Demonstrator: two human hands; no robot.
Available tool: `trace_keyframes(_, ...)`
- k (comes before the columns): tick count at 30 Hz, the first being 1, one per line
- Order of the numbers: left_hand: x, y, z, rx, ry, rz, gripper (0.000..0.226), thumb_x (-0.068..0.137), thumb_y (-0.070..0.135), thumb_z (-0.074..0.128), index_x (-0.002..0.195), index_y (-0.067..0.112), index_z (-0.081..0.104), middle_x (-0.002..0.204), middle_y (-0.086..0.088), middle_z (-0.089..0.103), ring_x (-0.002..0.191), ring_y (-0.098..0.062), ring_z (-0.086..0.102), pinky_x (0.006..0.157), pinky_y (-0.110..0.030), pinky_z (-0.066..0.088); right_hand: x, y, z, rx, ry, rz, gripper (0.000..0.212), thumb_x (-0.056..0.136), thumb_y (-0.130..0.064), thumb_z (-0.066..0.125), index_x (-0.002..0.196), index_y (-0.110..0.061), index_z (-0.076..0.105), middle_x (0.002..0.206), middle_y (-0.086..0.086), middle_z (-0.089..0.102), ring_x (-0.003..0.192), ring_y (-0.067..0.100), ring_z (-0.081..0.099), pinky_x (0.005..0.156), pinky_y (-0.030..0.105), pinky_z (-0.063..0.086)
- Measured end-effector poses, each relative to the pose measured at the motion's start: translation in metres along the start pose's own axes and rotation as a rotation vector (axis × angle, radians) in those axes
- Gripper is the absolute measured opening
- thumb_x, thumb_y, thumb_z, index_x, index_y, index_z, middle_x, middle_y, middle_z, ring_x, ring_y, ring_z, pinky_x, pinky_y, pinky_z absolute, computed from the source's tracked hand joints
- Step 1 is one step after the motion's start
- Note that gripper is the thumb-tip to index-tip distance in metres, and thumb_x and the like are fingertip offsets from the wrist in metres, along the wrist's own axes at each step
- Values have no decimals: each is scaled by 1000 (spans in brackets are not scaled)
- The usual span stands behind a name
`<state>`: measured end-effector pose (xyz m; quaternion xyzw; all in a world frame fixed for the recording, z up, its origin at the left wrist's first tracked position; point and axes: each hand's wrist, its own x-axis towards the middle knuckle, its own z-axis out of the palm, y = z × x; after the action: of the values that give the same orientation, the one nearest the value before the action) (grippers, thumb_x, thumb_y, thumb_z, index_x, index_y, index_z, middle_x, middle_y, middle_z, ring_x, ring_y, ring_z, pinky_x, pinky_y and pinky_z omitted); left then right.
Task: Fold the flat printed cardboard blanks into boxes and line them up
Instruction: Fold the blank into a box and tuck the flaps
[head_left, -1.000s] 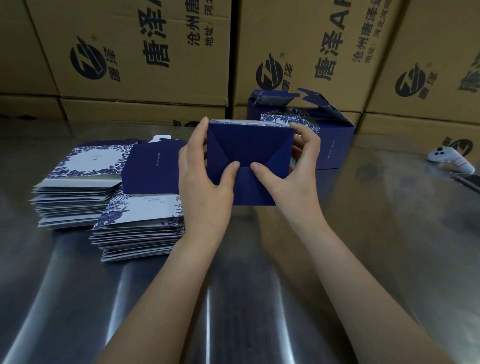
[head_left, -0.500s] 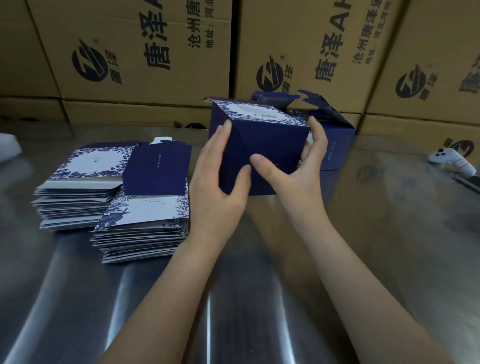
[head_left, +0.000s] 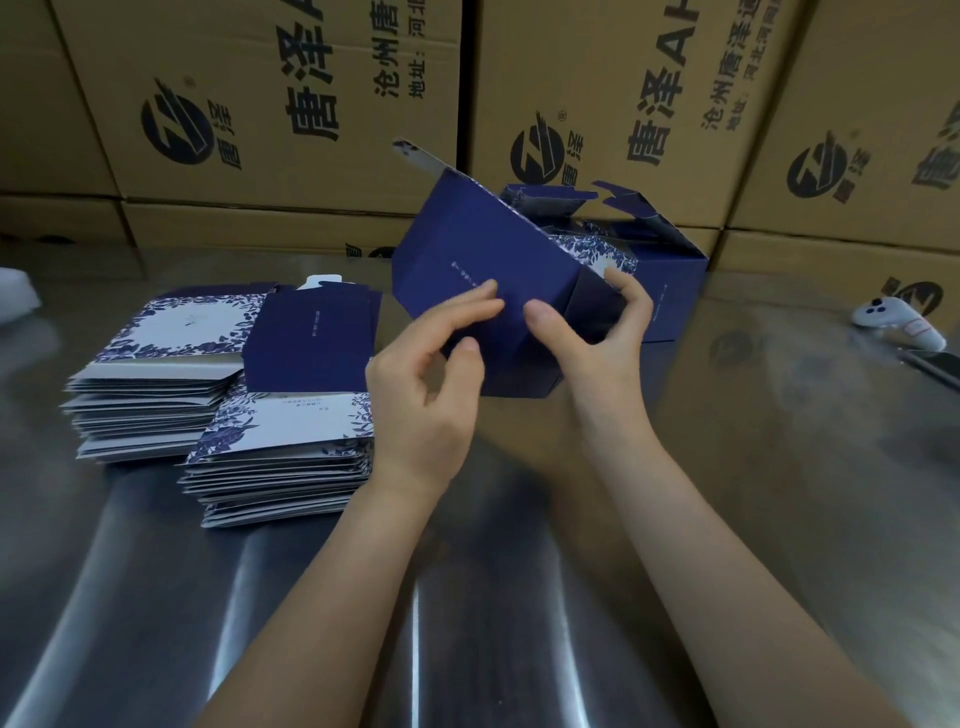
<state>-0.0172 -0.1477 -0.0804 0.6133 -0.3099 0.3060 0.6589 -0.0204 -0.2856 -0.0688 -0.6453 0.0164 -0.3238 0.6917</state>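
Observation:
I hold a navy blue box (head_left: 467, 249) with a white floral face, tilted in the air above the table's middle. My right hand (head_left: 592, 338) grips its lower right corner, thumb on the near face and fingers around the side. The fingertips of my left hand (head_left: 431, 379) rest on its lower near face. A flap sticks up at the box's top left. Behind it stands a folded blue box (head_left: 670, 291) with open top flaps. Two stacks of flat blanks lie at the left: a far stack (head_left: 156, 374) and a near stack (head_left: 291, 447).
The work surface is a shiny metal table (head_left: 467, 597). Large brown cartons (head_left: 291, 104) form a wall along the back. A white controller (head_left: 893, 322) lies at the right edge, with a dark flat object beside it. Something white shows at the far left edge.
The box has been turned: first its folded bottom faced me, then it stood upright, now it is tilted with a long blue side facing me. My left hand has slid lower on it.

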Motion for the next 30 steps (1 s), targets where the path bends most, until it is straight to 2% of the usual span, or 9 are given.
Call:
trace_keyframes(5,4,0,-1,9,306,-149,33,86,7,47,111,20,63,122,-1,65,119,-9,57,101,-27,46,7,4,-6,391,-79,210,70,61,-48,78,121,-38,45,130,-2,56,119,23,59,99,49,51)
trace_keyframes(8,10,-3,-4,-109,353,-377,38,87,24,52,125,25,54,132,11,53,127,-2,46,105,-24,39,10,6,-9,564,-127,304,59,74,-49,70,125,-22,54,107,1,66,95,18,68,80,39,58)
trace_keyframes(10,14,-5,-4,-249,335,-555,43,93,32,55,135,27,45,138,13,47,133,-4,41,113,-34,33,10,8,-11,687,-188,362,42,75,-50,71,104,-20,63,91,4,65,81,23,66,81,35,52)
trace_keyframes(12,15,-6,-4,-376,288,-694,45,97,41,52,139,29,41,138,10,52,131,-8,46,116,-45,31,10,11,-12,817,-216,425,37,72,-50,74,94,-20,73,102,8,69,91,30,67,91,38,49)
trace_keyframes(14,17,-7,-5,-539,237,-769,44,96,52,47,134,29,49,128,7,63,121,-13,58,109,-50,41,10,14,-13,880,-246,489,40,76,-51,69,98,-18,78,114,6,71,99,28,69,93,42,52)
trace_keyframes(20,20,-6,-8,-791,159,-766,40,98,55,43,121,29,63,120,3,71,111,-19,67,97,-49,51,9,21,-13,809,-193,602,42,78,-55,65,95,-19,78,108,5,73,91,25,72,82,41,57)
trace_keyframes(24,21,-9,-11,-701,232,-859,22,98,37,51,110,25,64,108,2,75,98,-16,72,95,-47,52,16,25,-14,708,-116,637,35,92,-49,52,101,-20,71,100,4,74,85,23,72,81,37,54)
trace_keyframes(28,21,-10,-11,-691,270,-857,17,101,27,48,106,23,64,97,2,77,90,-14,73,76,-35,57,18,30,-13,484,-66,612,35,98,-37,52,122,-16,65,121,7,68,111,26,65,100,43,48)
trace_keyframes(30,22,-11,-12,-635,295,-873,15,99,26,51,108,25,63,102,2,75,100,-18,69,79,-35,56,18,32,-12,342,-48,552,26,99,-33,51,111,-20,70,115,2,69,101,21,66,87,34,53)
